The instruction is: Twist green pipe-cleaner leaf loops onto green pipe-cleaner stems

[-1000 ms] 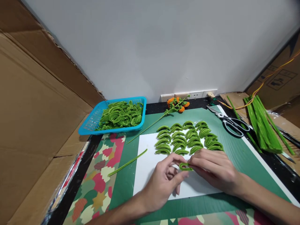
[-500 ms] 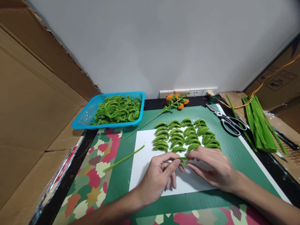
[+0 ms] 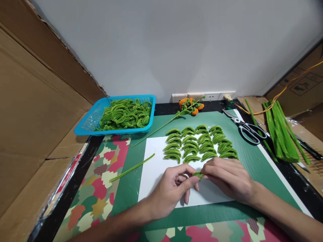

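Squarely between left grip (image 3: 171, 188) and right grip (image 3: 230, 178), both tight on it, a green strip (image 3: 198, 174)

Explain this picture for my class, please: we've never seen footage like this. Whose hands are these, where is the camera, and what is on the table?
There is no machine here: a person works with two bare hands. The camera sits on that person's head, looking forward and down, so the left hand and right hand reach in from below.

Between their fingers they hold a small fuzzy green piece, partly hidden. Beyond them, rows of curved pieces lie partly on a white sheet, on a green mat. To the left are a loose strip and a blue basket holding more green pieces. An orange flower lies at the back; scissors and a green bundle are at the right.
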The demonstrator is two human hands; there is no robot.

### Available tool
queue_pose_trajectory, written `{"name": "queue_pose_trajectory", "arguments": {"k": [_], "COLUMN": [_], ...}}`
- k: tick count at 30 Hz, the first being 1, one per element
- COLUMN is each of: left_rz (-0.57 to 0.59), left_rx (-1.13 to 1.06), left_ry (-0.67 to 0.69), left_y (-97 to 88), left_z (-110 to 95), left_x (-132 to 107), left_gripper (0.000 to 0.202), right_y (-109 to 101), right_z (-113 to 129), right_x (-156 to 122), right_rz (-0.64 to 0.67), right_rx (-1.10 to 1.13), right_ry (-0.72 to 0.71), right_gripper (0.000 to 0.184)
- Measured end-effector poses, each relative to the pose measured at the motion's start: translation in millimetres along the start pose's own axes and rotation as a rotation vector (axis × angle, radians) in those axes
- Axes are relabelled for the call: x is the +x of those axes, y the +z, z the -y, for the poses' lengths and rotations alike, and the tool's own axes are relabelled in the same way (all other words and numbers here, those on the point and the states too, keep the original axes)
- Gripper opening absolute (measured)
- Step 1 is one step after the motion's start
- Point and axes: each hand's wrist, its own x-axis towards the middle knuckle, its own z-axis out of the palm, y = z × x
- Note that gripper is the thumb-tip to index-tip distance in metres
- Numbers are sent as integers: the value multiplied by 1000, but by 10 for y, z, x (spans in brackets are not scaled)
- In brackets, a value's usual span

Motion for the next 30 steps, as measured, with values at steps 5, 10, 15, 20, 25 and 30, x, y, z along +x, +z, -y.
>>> {"name": "queue_pose_trajectory", "arguments": {"k": [5, 10, 15, 20, 25, 30], "left_rz": [-86, -219, -253, -112, -45, 43], "left_rx": [64, 210, 408, 183, 43, 42], "left_ry": [31, 220, 293, 48, 18, 19], "left_y": [15, 52, 58, -1, -60, -83], "left_z": [27, 34, 22, -21, -63, -111], "left_x": [-10, -50, -75, -56, -31, -9], "left_gripper": [35, 24, 21, 26, 33, 33], "right_y": [14, 17, 120, 114, 12, -61], "right_z": [88, 184, 203, 189, 83, 40], "right_x": [49, 77, 55, 23, -13, 13], "right_rz": [20, 93, 160, 117, 63, 84], "right_rx": [222, 612, 1056, 561, -118, -170], "right_ry": [237, 681, 1004, 657, -73, -195], "right_gripper": [13, 20, 39, 20, 24, 28]}}
